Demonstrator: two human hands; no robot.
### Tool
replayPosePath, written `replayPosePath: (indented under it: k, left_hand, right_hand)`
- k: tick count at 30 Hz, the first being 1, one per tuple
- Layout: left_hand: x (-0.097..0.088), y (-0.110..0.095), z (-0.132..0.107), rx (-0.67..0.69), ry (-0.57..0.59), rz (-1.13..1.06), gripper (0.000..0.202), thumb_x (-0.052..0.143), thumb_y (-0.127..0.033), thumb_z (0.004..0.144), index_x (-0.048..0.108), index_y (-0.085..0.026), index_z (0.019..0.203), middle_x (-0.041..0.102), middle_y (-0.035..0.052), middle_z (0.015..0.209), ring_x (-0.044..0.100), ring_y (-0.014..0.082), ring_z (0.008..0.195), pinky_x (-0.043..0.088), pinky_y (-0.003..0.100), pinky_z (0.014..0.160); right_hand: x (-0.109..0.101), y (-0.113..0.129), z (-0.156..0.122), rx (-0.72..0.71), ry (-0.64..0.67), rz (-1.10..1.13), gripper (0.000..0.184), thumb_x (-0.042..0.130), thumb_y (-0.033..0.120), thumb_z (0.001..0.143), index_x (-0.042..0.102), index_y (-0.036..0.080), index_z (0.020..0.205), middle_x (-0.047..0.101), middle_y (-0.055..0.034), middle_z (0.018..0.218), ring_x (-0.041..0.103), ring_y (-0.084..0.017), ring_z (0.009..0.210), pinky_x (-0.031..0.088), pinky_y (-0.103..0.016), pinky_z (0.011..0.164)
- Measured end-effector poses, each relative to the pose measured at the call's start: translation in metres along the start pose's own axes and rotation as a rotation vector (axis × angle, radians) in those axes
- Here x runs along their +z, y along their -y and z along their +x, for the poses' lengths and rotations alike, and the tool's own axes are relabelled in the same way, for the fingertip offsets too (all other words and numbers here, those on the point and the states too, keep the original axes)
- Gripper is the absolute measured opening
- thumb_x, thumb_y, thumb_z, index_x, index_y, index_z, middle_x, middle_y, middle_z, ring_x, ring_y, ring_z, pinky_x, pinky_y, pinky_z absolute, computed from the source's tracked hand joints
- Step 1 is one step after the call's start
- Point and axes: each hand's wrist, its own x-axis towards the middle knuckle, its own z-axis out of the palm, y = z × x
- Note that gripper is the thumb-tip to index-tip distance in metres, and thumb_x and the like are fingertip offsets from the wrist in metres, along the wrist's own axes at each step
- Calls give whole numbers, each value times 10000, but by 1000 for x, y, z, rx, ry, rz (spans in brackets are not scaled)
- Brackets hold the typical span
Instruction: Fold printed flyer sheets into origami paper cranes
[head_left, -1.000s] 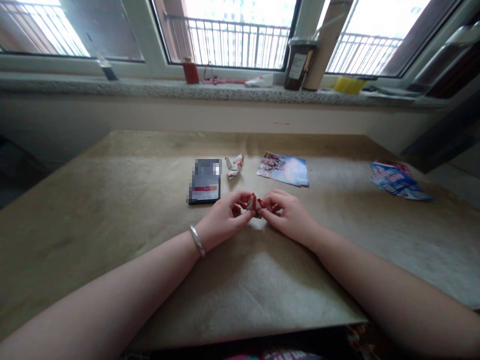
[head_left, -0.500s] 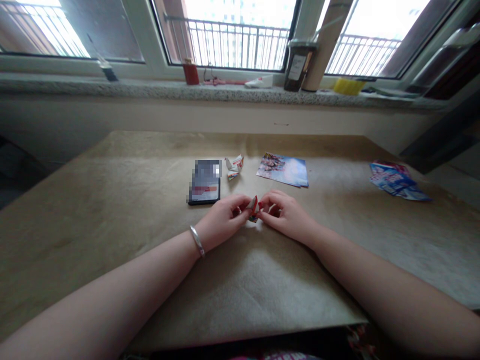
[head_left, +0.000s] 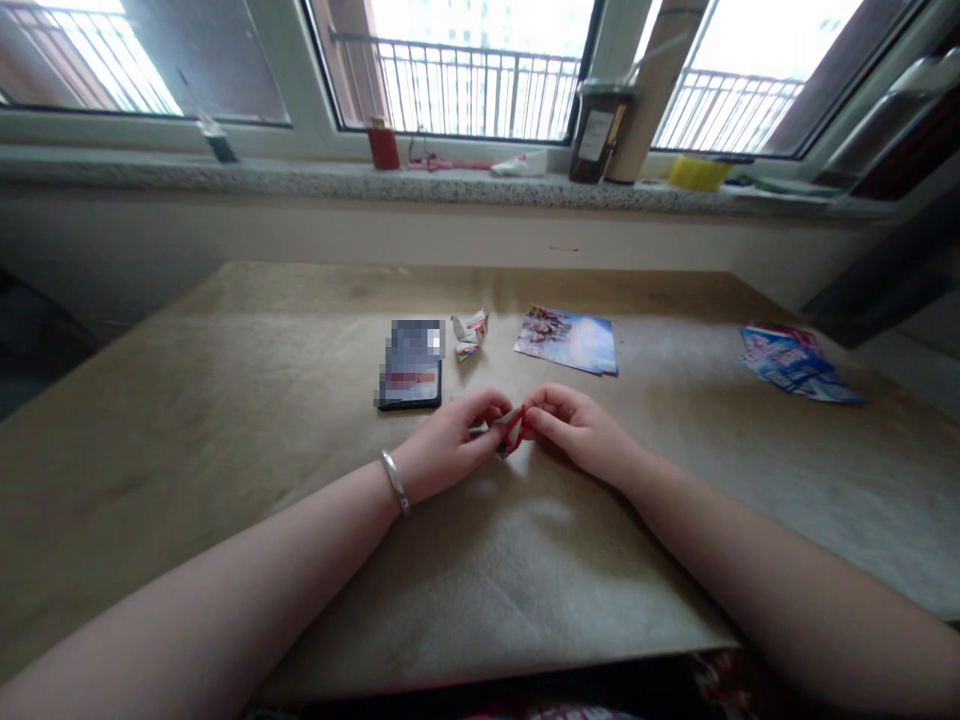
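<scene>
Hands curled inward, left hand (head_left: 448, 440) pinching one side of a red-and-white folded paper (head_left: 510, 432), right hand (head_left: 576, 428) pinching the other, just above the tan tabletop (head_left: 225, 420); farther off, left to right, lie a phone (head_left: 411, 365), an origami crane (head_left: 469, 335), a picture card (head_left: 566, 340) and loose cards (head_left: 795, 365)

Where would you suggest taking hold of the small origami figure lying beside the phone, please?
I would pinch the origami figure low on its folded body, coming from the near side with the left hand. That hand is closest, the upper points look thin and easily bent, and the phone lies just to its left, so a side approach seems tighter.
</scene>
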Motion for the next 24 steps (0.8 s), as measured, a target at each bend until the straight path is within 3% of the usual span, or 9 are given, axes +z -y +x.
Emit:
replayPosePath:
  k: [3, 19, 22, 24]
  left_hand:
    - [0, 2, 0, 15, -23, 18, 101, 518, -236, 840, 572, -153, 857, 612, 24, 823, 573, 130, 769, 479, 255, 717]
    - [-2, 5, 2, -8, -60, -67, 142, 582, -263, 814, 626, -153, 892, 579, 35, 884, 591, 123, 781, 504, 259, 724]
    - [-1, 4, 2, 6, -142, -30, 146, 600, -261, 797, 574, -159, 899, 564, 28, 894, 576, 120, 782, 502, 244, 686]
    - [-2, 4, 2, 56, -231, 140, 140, 634, -267, 774, 548, -159, 802, 540, 13, 832, 539, 118, 761, 477, 232, 661]
  right_hand:
    - [1, 0, 0, 11, 43, 31, 313, 567, 492, 817, 549, 180, 811, 625, -10, 719, 585, -122, 666, 469, -253, 634]
    - [1, -1, -1, -38, -12, -55, 178, 544, 345, 821, 560, 174, 775, 573, 7, 673, 524, -106, 609, 410, -234, 581]
    - [1, -2, -1, -18, -35, -58, 157, 561, 330, 800, 563, 174, 774, 573, 6, 663, 528, -110, 593, 415, -238, 569]
    - [2, -3, -1, -11, -55, -69, 141, 573, 312, 785, 570, 174, 762, 577, 4, 656, 531, -113, 588, 416, -240, 559]
